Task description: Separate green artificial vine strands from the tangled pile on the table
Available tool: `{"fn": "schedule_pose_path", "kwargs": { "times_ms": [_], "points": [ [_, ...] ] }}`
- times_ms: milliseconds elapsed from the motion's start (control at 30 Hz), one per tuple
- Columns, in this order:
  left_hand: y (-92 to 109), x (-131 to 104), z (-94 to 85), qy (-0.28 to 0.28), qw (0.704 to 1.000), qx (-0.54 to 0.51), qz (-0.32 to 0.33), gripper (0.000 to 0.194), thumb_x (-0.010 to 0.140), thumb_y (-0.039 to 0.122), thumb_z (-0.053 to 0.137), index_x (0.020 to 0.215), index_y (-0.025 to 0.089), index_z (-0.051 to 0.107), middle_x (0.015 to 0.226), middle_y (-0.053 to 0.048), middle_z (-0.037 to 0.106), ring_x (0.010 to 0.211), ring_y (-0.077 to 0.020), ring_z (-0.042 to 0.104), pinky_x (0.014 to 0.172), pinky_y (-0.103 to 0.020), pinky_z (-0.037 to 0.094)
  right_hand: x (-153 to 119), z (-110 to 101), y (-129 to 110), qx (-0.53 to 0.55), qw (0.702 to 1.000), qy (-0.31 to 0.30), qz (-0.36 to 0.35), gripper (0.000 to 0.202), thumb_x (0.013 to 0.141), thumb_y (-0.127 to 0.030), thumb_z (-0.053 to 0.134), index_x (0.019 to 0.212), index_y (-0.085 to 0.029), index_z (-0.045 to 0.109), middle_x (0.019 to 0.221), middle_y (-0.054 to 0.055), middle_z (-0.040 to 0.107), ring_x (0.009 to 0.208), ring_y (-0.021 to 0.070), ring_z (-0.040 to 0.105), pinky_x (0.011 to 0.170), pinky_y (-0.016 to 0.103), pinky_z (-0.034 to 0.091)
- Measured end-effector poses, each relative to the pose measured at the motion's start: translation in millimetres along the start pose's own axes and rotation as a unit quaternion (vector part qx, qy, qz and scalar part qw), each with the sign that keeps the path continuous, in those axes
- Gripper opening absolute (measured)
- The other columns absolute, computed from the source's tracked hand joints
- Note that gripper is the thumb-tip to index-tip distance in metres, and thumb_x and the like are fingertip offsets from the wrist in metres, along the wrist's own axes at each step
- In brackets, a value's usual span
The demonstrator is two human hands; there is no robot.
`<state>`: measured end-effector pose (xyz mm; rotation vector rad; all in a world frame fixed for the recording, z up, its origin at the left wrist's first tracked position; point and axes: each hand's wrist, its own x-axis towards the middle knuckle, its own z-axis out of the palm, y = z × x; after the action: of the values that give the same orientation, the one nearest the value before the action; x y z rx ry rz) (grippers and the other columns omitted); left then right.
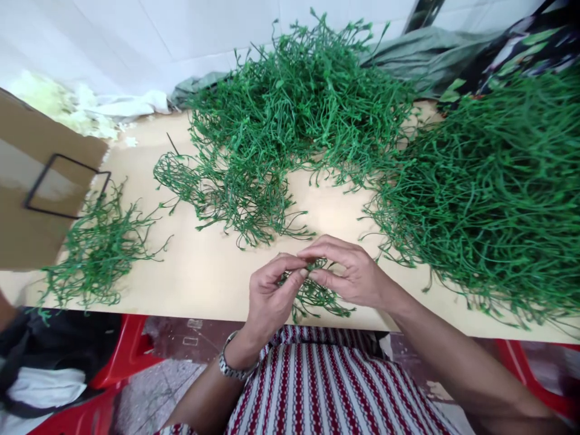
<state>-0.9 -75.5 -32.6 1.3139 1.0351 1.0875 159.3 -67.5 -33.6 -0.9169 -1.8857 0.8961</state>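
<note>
My left hand (275,291) and my right hand (348,270) meet over the front edge of the table. Thumb and forefinger of each are pinched together on green artificial stems (317,296). The small branching tips of these stems hang below and between my fingers. Exactly which stem each hand grips is partly hidden by the fingertips. Just beyond my hands lies a loose cluster of similar green stems (244,199), and a big heap of them (312,96) rises behind it.
Another large pile of green stems (493,199) covers the right of the table (194,278). A smaller bunch (95,254) lies at the left, beside a cardboard box (40,181) and a black wire frame (67,184). Red stools (122,356) stand below the edge.
</note>
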Motion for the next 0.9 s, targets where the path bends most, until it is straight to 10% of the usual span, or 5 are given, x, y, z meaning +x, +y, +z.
{"fn": "schedule_pose_path", "kwargs": {
  "times_ms": [267, 567, 900],
  "points": [
    [17.2, 7.2, -9.7, -0.068, 0.992, 0.107, -0.025, 0.008, 0.073, 0.011, 0.057, 0.070, 0.015, 0.064, 0.070, -0.001, 0.058, 0.069, -0.0112, 0.053, 0.066, -0.023, 0.041, -1.6, -13.9, -1.7, -0.045, 0.999, -0.026, 0.013, 0.020, 0.078, -0.006, 0.051, 0.094, -0.014, 0.060, 0.080, 0.004, 0.062, 0.072, 0.0108, 0.056, 0.065, 0.023, 0.045],
    [5.1, 10.3, -8.6, -0.066, 0.966, -0.128, -0.213, 0.010, 0.065, 0.020, 0.067, 0.068, 0.012, 0.061, 0.057, 0.002, 0.055, 0.051, -0.0069, 0.049, 0.050, -0.018, 0.040, -3.8, -11.1, 0.9, -0.004, 0.993, -0.076, 0.093, 0.015, 0.079, -0.020, 0.055, 0.094, -0.016, 0.059, 0.080, 0.002, 0.060, 0.072, 0.0109, 0.054, 0.065, 0.022, 0.043],
    [8.9, 1.3, -1.1, -0.058, 0.981, -0.030, -0.181, 0.007, 0.071, 0.020, 0.058, 0.070, 0.013, 0.056, 0.057, 0.003, 0.049, 0.047, -0.0065, 0.047, 0.046, -0.018, 0.038, -11.8, 4.2, -5.5, 0.079, 0.972, -0.029, 0.217, 0.004, 0.078, -0.017, 0.052, 0.080, -0.016, 0.054, 0.069, -0.002, 0.056, 0.063, 0.0084, 0.050, 0.057, 0.019, 0.039]
  ]
}}
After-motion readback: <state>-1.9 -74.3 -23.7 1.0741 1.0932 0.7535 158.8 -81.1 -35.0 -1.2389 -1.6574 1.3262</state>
